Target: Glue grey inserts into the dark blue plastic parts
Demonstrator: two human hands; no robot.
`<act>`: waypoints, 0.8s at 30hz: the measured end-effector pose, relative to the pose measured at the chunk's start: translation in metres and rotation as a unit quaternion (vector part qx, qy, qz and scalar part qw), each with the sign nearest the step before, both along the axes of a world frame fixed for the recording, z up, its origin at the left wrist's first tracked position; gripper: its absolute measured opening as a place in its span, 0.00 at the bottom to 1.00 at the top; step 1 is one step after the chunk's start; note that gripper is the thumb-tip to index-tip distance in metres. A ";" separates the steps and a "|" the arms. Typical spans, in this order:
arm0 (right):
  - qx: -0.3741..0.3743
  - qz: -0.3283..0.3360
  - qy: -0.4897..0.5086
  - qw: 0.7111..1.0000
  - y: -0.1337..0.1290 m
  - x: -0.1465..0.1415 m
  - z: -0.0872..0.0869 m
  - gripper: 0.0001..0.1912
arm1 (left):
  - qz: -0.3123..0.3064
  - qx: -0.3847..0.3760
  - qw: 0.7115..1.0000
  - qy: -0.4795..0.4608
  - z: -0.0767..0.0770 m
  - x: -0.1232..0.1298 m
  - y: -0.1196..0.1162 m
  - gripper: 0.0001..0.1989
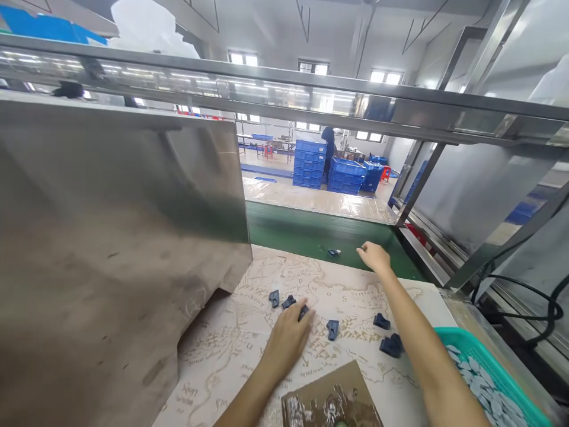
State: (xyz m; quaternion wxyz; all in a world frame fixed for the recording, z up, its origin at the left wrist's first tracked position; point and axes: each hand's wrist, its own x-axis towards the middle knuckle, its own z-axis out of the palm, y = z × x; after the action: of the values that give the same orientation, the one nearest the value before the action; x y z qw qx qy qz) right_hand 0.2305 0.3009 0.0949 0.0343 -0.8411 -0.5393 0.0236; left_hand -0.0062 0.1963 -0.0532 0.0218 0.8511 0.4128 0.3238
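My left hand (288, 329) is down on the map-patterned table top (240, 350), its fingers closed around a small dark blue plastic part (303, 312). Beside it lie two similar parts, one plastic part (274, 298) further left and another plastic part (288, 301) close to the fingers. A further dark part (332, 329) rests to the right of this hand. Over the green conveyor belt (284, 225), my right hand (374, 257) is loosely curled, with no object visible in it. To its left, a small dark and pale piece (333, 252) lies on the belt.
More dark parts (391, 345) lie by my right forearm. A green basket (478, 338) of pale grey pieces stands at right. A brown board (331, 394) is at the front. A metal panel (111, 237) blocks the left; a metal rail (284, 89) crosses above. Stacked blue crates (309, 163) stand beyond.
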 end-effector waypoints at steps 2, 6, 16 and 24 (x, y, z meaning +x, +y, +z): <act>-0.024 0.010 -0.028 0.999 -0.024 0.012 0.017 0.14 | 0.029 -0.010 0.999 -0.019 -0.001 -0.001 0.002 0.18; -0.114 0.004 -0.056 0.992 -0.084 0.052 0.041 0.11 | 0.012 -0.023 0.999 -0.036 -0.004 -0.006 0.003 0.19; -0.181 0.061 -0.030 0.981 -0.208 0.077 -0.010 0.10 | -0.025 -0.162 0.950 -0.265 0.018 -0.016 -0.023 0.21; -0.091 0.108 -0.047 0.989 -0.234 0.073 -0.037 0.12 | -0.038 -0.140 0.933 -0.331 0.006 -0.016 -0.029 0.17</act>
State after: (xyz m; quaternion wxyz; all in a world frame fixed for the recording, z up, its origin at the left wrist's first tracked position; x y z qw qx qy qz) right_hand 0.3034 0.0669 0.0580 -0.0703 -0.7779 -0.6234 0.0363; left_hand -0.0218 0.1671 -0.0470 0.2880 0.6992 0.3904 0.5251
